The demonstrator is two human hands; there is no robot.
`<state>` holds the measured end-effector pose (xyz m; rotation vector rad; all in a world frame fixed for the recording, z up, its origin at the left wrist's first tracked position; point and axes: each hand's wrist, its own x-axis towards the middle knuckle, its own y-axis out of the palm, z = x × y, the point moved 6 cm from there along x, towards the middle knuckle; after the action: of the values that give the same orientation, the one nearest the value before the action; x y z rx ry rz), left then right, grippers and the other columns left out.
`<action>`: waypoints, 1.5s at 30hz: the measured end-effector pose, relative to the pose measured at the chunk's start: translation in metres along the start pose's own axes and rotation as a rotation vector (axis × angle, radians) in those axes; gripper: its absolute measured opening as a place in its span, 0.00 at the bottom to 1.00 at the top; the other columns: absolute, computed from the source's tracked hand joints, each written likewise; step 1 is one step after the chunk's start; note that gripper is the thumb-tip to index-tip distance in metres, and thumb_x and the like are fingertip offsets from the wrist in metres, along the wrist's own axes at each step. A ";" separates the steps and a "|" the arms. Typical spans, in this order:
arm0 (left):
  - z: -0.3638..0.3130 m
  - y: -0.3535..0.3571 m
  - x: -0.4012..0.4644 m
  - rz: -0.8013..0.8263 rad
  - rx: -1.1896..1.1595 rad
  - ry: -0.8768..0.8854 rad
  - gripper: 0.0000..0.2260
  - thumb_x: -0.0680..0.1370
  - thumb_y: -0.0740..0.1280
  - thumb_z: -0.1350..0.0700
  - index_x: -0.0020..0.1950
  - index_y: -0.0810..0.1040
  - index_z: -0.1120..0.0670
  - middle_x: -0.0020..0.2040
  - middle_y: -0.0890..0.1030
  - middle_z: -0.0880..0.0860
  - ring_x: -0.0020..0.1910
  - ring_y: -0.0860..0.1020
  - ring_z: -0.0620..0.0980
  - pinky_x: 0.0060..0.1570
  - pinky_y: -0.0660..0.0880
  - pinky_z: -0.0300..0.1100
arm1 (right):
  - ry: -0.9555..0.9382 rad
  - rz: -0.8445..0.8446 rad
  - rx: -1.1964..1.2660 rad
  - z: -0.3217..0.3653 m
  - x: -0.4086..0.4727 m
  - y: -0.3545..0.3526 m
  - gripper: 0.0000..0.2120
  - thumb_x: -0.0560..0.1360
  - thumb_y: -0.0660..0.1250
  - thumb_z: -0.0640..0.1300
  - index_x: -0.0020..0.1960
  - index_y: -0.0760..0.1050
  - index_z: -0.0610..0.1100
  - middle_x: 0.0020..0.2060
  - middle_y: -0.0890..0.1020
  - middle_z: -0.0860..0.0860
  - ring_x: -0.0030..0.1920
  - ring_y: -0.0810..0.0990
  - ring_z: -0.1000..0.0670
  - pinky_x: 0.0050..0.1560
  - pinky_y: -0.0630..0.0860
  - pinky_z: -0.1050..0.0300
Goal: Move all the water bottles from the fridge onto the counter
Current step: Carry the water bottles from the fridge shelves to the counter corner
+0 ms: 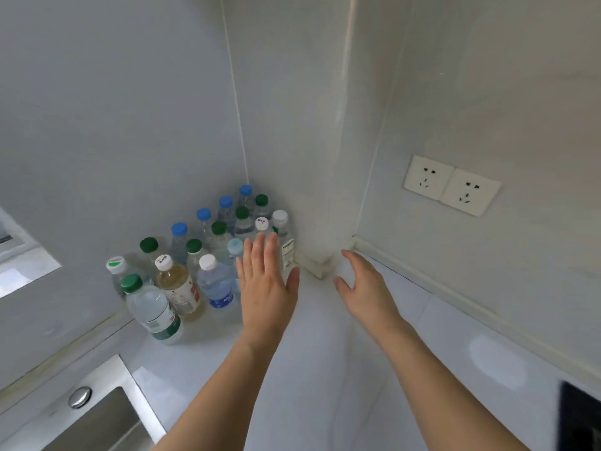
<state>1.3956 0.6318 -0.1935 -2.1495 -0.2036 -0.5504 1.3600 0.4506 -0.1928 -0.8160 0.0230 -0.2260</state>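
Several water bottles (182, 262) with blue, green and white caps stand clustered upright in the corner of the white counter (325, 353). A green-capped bottle (151, 307) stands nearest the front left, beside a white-capped bottle of yellowish liquid (179, 288). My left hand (265, 284) is flat with straight fingers, in front of the right side of the cluster and holding nothing. It partly hides a pale-blue-capped bottle (234, 247). My right hand (361, 284) hovers above the bare counter, fingers relaxed, to the right of the bottles near the wall column. The fridge is not in view.
A steel sink (97, 415) with a round button sits at the lower left. A double wall socket (452, 185) is on the right wall. A wall column (318, 222) juts out behind the bottles. A dark object (582, 418) sits at the lower right edge.
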 end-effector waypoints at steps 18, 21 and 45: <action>-0.314 0.103 -0.124 0.384 -0.141 0.741 0.27 0.81 0.63 0.50 0.79 0.60 0.54 0.79 0.60 0.55 0.80 0.52 0.57 0.77 0.45 0.56 | 0.474 -0.427 -0.264 -0.164 -0.223 -0.235 0.29 0.79 0.63 0.43 0.77 0.58 0.43 0.76 0.61 0.47 0.76 0.55 0.48 0.74 0.57 0.55; -0.356 0.115 -0.153 0.430 -0.197 0.870 0.27 0.81 0.63 0.50 0.79 0.59 0.54 0.79 0.59 0.55 0.80 0.51 0.57 0.77 0.42 0.55 | 0.547 -0.501 -0.312 -0.174 -0.263 -0.261 0.28 0.79 0.63 0.42 0.76 0.58 0.41 0.76 0.61 0.46 0.76 0.55 0.47 0.74 0.54 0.55; -0.602 -0.006 -0.561 0.615 -0.569 1.549 0.27 0.78 0.69 0.53 0.75 0.66 0.56 0.76 0.66 0.57 0.77 0.61 0.59 0.75 0.51 0.59 | 1.137 -0.998 -0.355 -0.191 -0.748 -0.353 0.27 0.78 0.64 0.43 0.75 0.62 0.43 0.72 0.67 0.48 0.73 0.62 0.48 0.71 0.58 0.57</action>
<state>0.7075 0.1841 -0.1368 -1.5048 1.5121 -1.7800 0.5422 0.2357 -0.1174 -0.9000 0.7510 -1.6466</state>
